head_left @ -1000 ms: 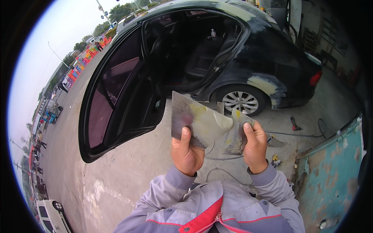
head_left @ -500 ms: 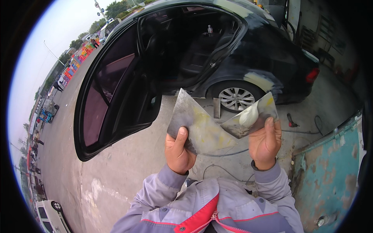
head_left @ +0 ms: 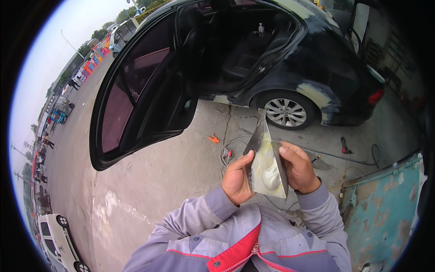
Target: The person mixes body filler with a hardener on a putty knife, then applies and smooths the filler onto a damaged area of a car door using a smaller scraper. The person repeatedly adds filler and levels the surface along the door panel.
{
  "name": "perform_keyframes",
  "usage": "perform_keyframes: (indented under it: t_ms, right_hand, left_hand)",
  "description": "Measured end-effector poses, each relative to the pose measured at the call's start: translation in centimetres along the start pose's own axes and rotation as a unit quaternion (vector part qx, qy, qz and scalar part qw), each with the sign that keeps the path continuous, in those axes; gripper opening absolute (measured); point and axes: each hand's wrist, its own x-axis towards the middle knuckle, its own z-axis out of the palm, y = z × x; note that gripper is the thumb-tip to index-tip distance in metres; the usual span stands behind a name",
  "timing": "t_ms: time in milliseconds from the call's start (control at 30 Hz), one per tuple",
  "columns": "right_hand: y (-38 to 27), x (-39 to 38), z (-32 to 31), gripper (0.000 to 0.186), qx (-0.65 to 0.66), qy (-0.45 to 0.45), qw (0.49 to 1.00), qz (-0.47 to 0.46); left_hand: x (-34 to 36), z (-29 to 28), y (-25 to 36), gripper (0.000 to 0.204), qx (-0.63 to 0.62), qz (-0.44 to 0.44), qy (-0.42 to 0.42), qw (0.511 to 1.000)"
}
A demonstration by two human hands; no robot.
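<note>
Grey thin yellow-smeared sheet [head_left: 262,156] is up in front of chest, near side of scene; 2nd thin darker grey sheet [head_left: 281,168] angled against its right, seen nearly edge-on. Smooth cream paste blob [head_left: 272,178] sits at the near end, btwn the hands. Can't tell exactly where the 2 sheets touch.

Bare L hand [head_left: 239,181]: thumb closed on smeared sheet's left edge, other fingers behind, mostly hidden. Bare R hand [head_left: 300,170]: closed on 2nd sheet, thumb at its far end, no gap beyond sheet thickness.

Risks imo: blob is close to near corner, so too steep a tilt cld slide it off onto sleeve or floor. Paste creeping under a thumb cld loosen grip. Sheets meeting at a bad angle cld push paste over the edge.

Around: black car w/ cream patches [head_left: 312,59] far side, its black open rear door [head_left: 136,97] sticking out far left. Grey coiled hose [head_left: 224,154] + orange clip [head_left: 213,138] on concrete btwn person and car, trip hazard. Red-and-black hand tool [head_left: 345,146] far right; peeling turquoise panel [head_left: 385,206] blocks near right.
</note>
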Motion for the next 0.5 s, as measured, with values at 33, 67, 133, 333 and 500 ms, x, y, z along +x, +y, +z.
perform_keyframes:
  t_ms: [33,67,133,333,500]
  right_hand:
    - [0.2,-0.1,0.0,0.028,-0.029,-0.014,0.999,0.019]
    - [0.4,-0.2,0.0,0.027,-0.100,0.053,0.994,0.008]
    - [0.8,-0.8,0.0,0.025,-0.134,0.139,0.960,-0.202]
    - [2.2,-2.3,-1.0,0.024,-0.337,0.098,0.899,-0.264]
    - [3.9,-1.2,-2.1,0.022,-0.074,0.210,0.959,-0.173]
  left_hand:
    - [0.0,-0.4,0.3,0.043,0.003,0.029,-0.018,0.999]
    - [-0.1,-0.7,0.6,0.043,0.002,0.044,-0.022,0.999]
    - [-0.2,-1.0,1.0,0.043,-0.003,0.077,-0.042,0.996]
    - [-0.6,-0.8,1.4,0.046,0.047,0.114,0.043,0.991]
    - [-1.3,-0.4,3.6,0.046,0.067,0.247,0.042,0.966]
